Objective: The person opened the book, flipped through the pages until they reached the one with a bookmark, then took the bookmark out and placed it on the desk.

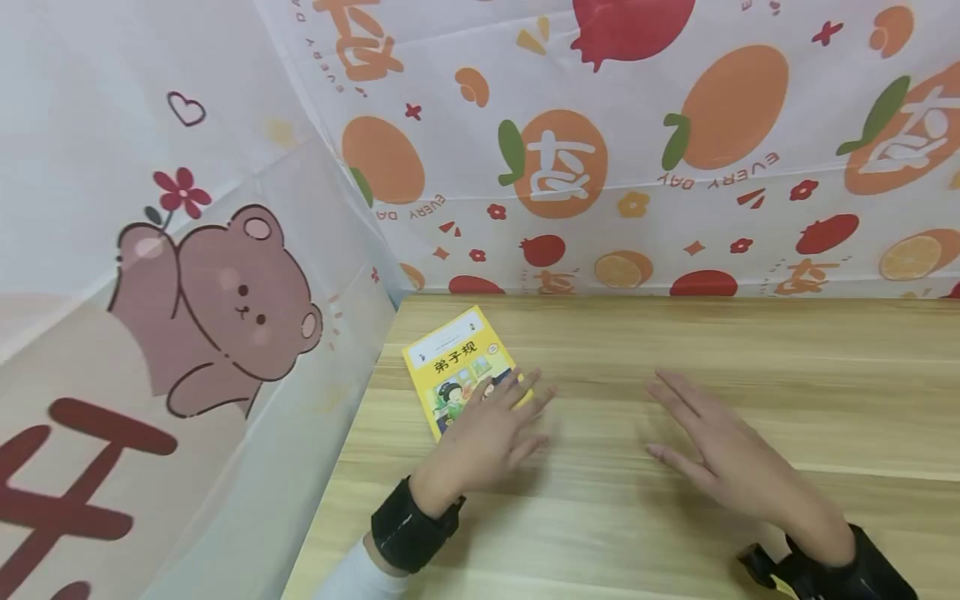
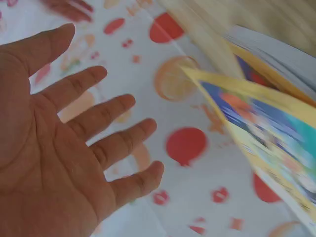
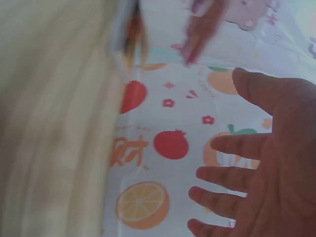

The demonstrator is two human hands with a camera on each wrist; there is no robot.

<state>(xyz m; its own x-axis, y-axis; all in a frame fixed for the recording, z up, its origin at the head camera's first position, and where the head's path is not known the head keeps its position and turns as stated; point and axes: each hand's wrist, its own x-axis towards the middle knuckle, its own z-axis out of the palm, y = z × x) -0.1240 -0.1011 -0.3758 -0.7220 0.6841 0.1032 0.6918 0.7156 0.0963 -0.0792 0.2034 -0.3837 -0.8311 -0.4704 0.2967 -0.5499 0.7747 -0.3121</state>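
Note:
A yellow book (image 1: 446, 354) with a picture cover and dark Chinese characters lies at an angle on the wooden table, near its far left corner. My left hand (image 1: 483, 442) is spread with its fingers apart and overlaps the book's lower right part in the head view, hiding it. The left wrist view has the book's cover (image 2: 266, 133) blurred, tilted away from the pages beside the outstretched fingers. To the right, my right hand (image 1: 723, 458) hovers over bare wood with fingers extended and thumb apart. Neither palm holds anything.
Fruit-printed white sheeting (image 1: 465, 167) hangs along the table's back edge. At the left stands sheeting with a printed bear (image 1: 240, 308). The wooden tabletop (image 1: 600, 517) spreads between and around both hands. Each wrist wears a black band (image 1: 416, 525).

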